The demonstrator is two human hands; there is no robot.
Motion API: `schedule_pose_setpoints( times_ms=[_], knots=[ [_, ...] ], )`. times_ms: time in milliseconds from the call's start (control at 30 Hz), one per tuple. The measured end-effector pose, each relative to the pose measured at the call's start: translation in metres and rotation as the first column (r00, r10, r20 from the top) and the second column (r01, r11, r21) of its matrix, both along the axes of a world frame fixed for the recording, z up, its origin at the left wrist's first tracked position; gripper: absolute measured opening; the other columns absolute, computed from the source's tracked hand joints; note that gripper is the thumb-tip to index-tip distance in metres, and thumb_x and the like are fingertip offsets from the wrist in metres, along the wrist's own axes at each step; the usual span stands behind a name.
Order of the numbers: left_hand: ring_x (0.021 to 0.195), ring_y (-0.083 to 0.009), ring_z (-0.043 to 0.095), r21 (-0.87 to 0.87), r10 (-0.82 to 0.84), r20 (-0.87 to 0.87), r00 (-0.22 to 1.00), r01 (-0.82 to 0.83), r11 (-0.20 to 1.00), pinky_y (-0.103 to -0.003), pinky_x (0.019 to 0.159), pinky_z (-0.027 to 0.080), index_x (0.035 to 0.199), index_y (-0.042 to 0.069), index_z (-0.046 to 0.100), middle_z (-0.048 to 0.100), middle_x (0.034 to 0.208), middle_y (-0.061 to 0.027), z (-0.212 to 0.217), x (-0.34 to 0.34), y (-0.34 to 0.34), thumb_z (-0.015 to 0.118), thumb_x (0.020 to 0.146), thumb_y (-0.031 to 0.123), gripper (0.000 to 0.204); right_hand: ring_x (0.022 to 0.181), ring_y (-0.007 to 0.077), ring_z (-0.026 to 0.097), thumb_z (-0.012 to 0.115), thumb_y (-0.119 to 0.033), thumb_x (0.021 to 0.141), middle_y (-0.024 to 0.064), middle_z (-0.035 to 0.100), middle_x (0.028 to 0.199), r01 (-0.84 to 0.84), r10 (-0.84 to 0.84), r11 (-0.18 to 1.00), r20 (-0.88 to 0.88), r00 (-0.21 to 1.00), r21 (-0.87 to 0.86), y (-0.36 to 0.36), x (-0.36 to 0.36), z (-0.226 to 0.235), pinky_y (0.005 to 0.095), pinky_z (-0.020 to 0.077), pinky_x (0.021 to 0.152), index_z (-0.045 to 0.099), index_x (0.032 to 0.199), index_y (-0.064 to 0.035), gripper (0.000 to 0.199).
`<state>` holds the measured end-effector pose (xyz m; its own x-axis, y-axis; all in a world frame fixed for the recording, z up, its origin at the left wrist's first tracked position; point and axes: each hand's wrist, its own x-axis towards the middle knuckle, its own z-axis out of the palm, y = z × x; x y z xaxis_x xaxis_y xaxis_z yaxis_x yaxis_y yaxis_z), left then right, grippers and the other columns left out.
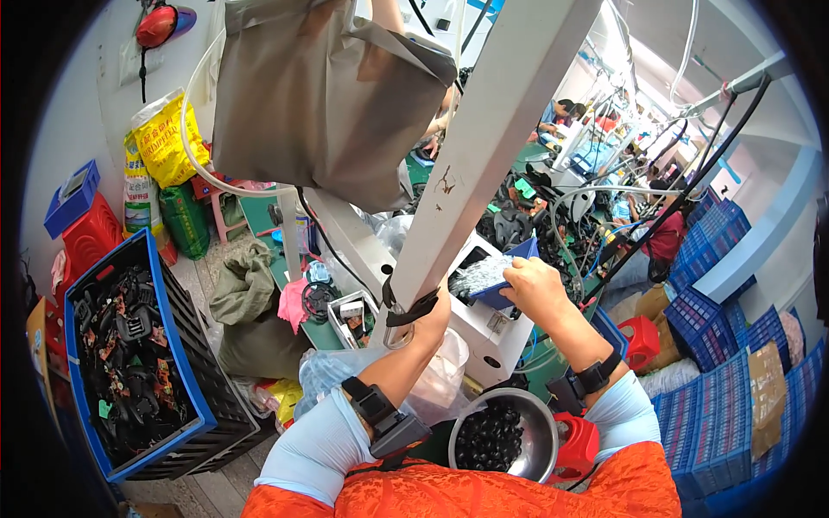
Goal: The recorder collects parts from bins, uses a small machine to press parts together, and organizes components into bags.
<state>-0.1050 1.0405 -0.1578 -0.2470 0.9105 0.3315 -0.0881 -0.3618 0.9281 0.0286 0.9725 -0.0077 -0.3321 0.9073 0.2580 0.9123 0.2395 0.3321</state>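
Observation:
My right hand point(537, 289) is closed on the near rim of a small blue plastic bin point(523, 249). Small, shiny, clear-looking pieces point(480, 274) fill the bin, which rests at the top of a white machine housing point(490, 345). My left hand point(434, 318) is beside a slanting white metal post point(471, 142). The post hides its fingers, so I cannot see what they touch. A black strap point(413, 309) wraps the post next to that hand. Below the machine, close to my body, a steel bowl point(541, 432) holds many small glossy black parts point(490, 437).
At left stands a blue-rimmed black crate point(207, 380) of black parts. A grey-brown cloth cover point(319, 104) hangs ahead. Blue crates point(717, 432) are stacked at right, near red stools point(641, 341). A small white box point(350, 304) sits left of the post. People work farther back.

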Motion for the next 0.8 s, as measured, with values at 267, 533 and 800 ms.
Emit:
schedule_pose_setpoints(
  times_ms=[267,533,800],
  knots=[
    [0.132,-0.0259,0.036,-0.134,-0.335,0.182,0.924,0.361,0.923,-0.034,0.109,0.030,0.141,-0.005,0.029,0.034,0.145,-0.0178,0.026,-0.005,-0.006,0.052,0.096,0.021,0.056,0.079,0.0267,0.061,0.077,-0.017,0.064,0.0059,0.061,0.082,-0.014,0.018,0.997,0.050,0.999,-0.075,0.009,0.012,0.004,0.0373,0.0519,0.069,0.064,0.076,-0.0070,0.021],
    [0.112,-0.0340,0.053,0.199,0.244,-0.137,0.960,-0.215,0.956,-0.039,0.095,0.040,0.123,0.000,0.054,0.058,0.118,-0.0187,0.020,-0.002,-0.001,0.061,0.087,0.012,0.039,0.079,0.0279,0.063,0.069,-0.011,0.068,0.0104,0.064,0.083,-0.023,0.051,0.983,0.148,0.988,-0.181,0.028,-0.005,0.009,0.0379,0.0529,0.068,0.066,0.074,-0.0055,0.009],
    [0.119,-0.0221,0.048,-0.037,-0.156,0.168,0.973,0.165,0.986,-0.032,0.103,0.036,0.127,-0.005,0.044,0.050,0.126,-0.0182,0.016,-0.006,-0.003,0.058,0.094,0.020,0.043,0.076,0.0281,0.065,0.063,-0.010,0.070,0.0096,0.065,0.075,-0.055,0.128,0.970,0.306,0.943,-0.235,0.050,-0.023,0.007,0.0368,0.0538,0.064,0.067,0.067,-0.0060,0.006]
  ],
)
